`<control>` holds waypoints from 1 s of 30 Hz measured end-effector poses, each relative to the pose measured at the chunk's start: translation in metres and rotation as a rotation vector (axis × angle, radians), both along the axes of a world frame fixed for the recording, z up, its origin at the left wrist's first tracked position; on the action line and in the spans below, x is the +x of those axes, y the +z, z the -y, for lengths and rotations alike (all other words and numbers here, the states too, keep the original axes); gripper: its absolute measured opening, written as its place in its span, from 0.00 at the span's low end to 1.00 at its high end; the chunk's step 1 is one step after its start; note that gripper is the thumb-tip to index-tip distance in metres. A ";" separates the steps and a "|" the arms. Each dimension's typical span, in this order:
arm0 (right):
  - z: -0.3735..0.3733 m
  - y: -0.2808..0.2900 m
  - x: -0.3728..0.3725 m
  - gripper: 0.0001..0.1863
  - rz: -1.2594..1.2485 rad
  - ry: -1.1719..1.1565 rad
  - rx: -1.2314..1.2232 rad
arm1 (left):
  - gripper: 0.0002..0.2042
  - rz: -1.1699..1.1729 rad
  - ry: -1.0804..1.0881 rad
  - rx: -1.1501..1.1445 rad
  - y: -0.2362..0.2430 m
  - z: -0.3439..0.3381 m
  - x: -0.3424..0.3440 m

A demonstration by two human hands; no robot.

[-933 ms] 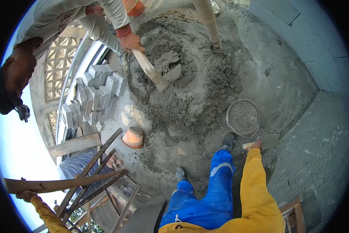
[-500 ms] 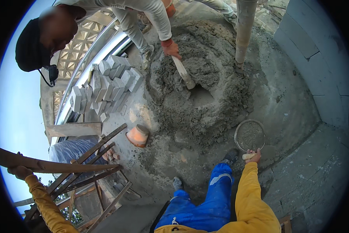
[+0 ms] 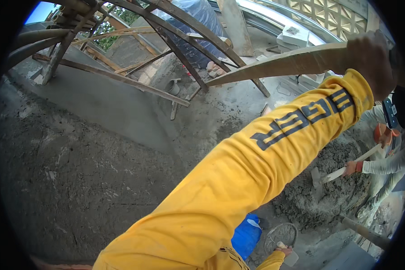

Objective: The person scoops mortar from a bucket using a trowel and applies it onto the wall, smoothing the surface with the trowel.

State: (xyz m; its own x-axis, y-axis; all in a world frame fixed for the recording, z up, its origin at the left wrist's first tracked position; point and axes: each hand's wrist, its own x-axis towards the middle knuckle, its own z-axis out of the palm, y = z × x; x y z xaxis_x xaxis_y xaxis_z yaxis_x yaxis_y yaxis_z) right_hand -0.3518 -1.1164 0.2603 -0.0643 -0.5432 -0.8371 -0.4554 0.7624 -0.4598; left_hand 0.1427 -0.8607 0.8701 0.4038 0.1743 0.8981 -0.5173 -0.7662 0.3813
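Gripping the end of a long wooden plank [image 3: 279, 63], the left hand [image 3: 369, 63] has its grip clamped around it, yellow sleeve stretched up across the view. Below that grip, the right hand [image 3: 284, 250] holds a handle at the rim of a round mortar pan [image 3: 281, 234]. Beside it, a co-worker's hoe [image 3: 342, 171] digs the mortar heap [image 3: 328, 189].

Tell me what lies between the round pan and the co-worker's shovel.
Wet grey mortar heap fills the stretch between the round pan and the shovel, as the head view shows.
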 end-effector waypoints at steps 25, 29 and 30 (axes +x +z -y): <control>-0.558 0.136 0.218 0.11 0.049 1.699 0.060 | 0.31 -1.751 0.686 -1.226 -0.411 -0.426 -0.565; -0.638 0.096 0.245 0.12 0.097 2.079 0.013 | 0.32 -1.682 0.573 -1.433 -0.438 -0.395 -0.550; -0.659 0.083 0.240 0.13 0.059 2.184 -0.046 | 0.33 -1.646 0.623 -1.444 -0.448 -0.383 -0.552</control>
State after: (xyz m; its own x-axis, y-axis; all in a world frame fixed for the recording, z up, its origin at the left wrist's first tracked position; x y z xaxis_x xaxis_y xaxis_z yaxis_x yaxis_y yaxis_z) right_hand -0.1119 -0.4571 0.3437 0.5267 0.2813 -0.8022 -0.3342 -0.7992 -0.4996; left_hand -0.4089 -0.4778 0.4216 0.0749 0.5421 -0.8370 0.8320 0.4287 0.3522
